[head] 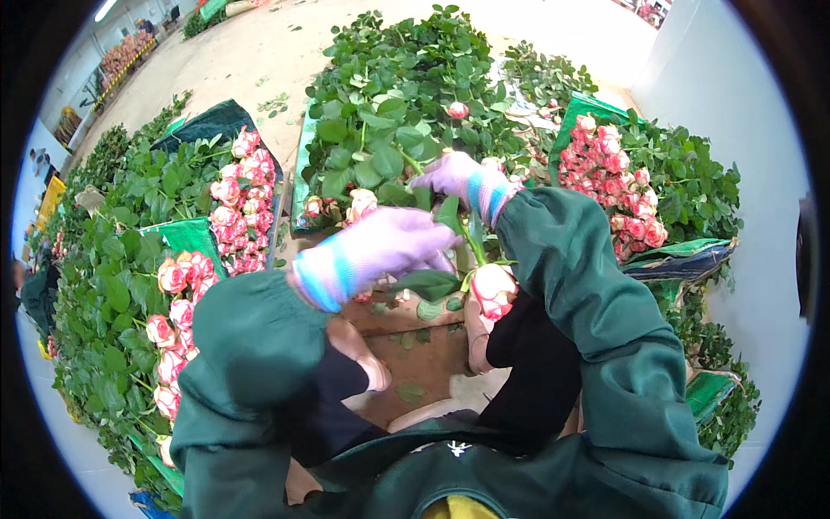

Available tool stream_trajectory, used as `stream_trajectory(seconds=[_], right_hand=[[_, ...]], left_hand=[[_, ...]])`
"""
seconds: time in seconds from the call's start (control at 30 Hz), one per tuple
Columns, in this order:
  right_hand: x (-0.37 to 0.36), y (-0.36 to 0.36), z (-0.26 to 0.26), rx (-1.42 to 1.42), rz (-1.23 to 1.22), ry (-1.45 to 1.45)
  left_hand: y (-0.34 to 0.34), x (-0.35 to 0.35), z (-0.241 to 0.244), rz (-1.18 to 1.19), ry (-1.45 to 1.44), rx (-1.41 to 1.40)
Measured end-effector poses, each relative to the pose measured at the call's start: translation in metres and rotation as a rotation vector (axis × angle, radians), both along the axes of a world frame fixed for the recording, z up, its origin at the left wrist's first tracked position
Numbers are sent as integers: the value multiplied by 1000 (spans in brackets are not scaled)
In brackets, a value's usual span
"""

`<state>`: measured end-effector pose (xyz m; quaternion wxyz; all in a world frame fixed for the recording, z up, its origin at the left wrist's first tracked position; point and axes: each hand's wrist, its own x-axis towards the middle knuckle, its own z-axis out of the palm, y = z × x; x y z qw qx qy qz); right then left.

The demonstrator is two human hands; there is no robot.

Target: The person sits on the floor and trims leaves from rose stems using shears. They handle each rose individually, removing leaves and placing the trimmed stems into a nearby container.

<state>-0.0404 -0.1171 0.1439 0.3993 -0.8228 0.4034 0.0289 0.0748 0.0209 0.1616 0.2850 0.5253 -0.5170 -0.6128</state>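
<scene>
A pink-and-white rose [494, 292] hangs head down in front of my knees, its green stem running up toward my right hand [449, 176]. That hand wears a lilac knit glove with a blue-striped cuff and is closed around the leafy stem. My left hand [395, 241], in a matching glove, is beside the stem at its leaves, fingers bent and slightly blurred; whether it grips a leaf cannot be told. Just beyond both hands lies a large heap of leafy rose stems [395, 97], with a few blooms at its near edge.
Bundled roses [243, 194] in green wraps lie at the left, with more blooms [175, 331] nearer me. Another wrapped bundle [609, 175] lies at the right, beside a pale wall [733, 130]. Loose leaves are scattered on the floor [240, 71]. People are far off at the left edge.
</scene>
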Motion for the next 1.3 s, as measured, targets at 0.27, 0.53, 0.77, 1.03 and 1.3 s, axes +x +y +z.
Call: stream_trajectory(seconds=[0.27, 0.53, 0.77, 1.03, 1.3], right_hand=[[-61, -48, 1, 798, -471, -980], [-57, -22, -25, 890, -240, -1067], [-69, -13, -13, 1036, -359, -1080], [-105, -9, 62, 960, -32, -1279], [-137, -2, 70, 501, -251, -1118]], left_hand=[[-13, 116, -61, 1062, 231, -42], [-85, 48, -252, 824, 12, 214], [-83, -35, -289, 558, -256, 172], [-102, -31, -357, 594, -392, 372], [-100, -41, -304, 848, 455, 308]])
